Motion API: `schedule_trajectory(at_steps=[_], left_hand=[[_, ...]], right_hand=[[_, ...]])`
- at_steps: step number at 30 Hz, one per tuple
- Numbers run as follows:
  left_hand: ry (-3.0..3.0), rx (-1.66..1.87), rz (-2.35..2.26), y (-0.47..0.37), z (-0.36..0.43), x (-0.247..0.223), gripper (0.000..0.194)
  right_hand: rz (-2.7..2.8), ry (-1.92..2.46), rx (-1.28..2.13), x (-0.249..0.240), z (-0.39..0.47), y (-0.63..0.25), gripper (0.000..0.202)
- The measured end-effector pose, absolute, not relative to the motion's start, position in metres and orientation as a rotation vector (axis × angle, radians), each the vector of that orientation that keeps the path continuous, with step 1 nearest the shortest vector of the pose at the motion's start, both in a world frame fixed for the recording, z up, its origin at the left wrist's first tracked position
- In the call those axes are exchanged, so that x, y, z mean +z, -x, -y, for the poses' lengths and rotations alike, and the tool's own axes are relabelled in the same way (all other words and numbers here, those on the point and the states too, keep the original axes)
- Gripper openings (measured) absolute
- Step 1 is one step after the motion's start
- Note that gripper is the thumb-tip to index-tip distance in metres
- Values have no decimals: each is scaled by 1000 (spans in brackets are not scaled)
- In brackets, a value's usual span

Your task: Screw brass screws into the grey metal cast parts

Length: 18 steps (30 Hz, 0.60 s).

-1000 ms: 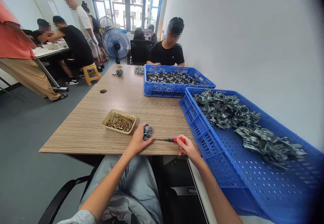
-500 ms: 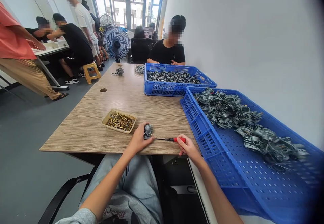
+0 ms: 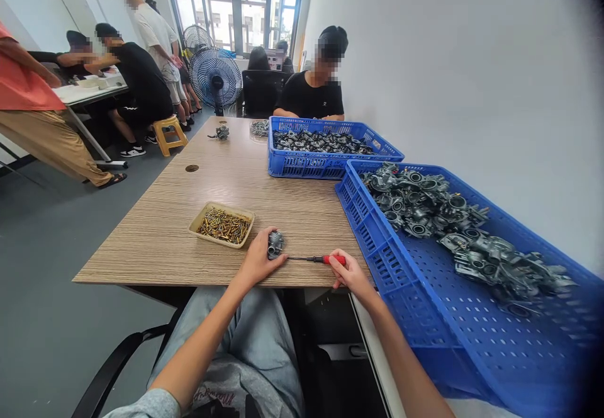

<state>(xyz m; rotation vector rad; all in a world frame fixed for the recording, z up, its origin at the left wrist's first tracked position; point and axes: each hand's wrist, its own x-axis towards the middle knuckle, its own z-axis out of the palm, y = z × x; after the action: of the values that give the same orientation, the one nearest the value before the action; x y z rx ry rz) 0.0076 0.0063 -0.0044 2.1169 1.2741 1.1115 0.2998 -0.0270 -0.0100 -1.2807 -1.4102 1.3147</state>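
My left hand [image 3: 258,259] is closed around a small grey metal carburetor [image 3: 275,244] near the front edge of the table. In my right hand [image 3: 350,272] is the red handle of a screwdriver [image 3: 334,259], gripped by the fingers. Its dark shaft points left and its tip meets the lower side of the carburetor by my left thumb; the exact contact point is hidden. Just left of my left hand stands a cream tray [image 3: 192,230] full of small brass-coloured screw-like parts [image 3: 224,225].
A blue crate [image 3: 401,267] of carburetors stands at my right, and a second blue crate [image 3: 302,169] lies beyond it. One loose carburetor [image 3: 219,133] sits at the table's far left. A person in black [image 3: 311,94] sits opposite; others are at the left.
Both hands, the carburetor and the screwdriver hold almost the same position. The view has shifted very slightly. At the left, the arm of the person in the orange shirt has moved.
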Motion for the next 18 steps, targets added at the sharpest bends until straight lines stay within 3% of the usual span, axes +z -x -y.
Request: schedule_trajectory(at_steps=[18], left_hand=[[-2128,1105,-1277,-8,-6,-3,68]], right_hand=[[1420,1305,1286,-13,26,-301,40]])
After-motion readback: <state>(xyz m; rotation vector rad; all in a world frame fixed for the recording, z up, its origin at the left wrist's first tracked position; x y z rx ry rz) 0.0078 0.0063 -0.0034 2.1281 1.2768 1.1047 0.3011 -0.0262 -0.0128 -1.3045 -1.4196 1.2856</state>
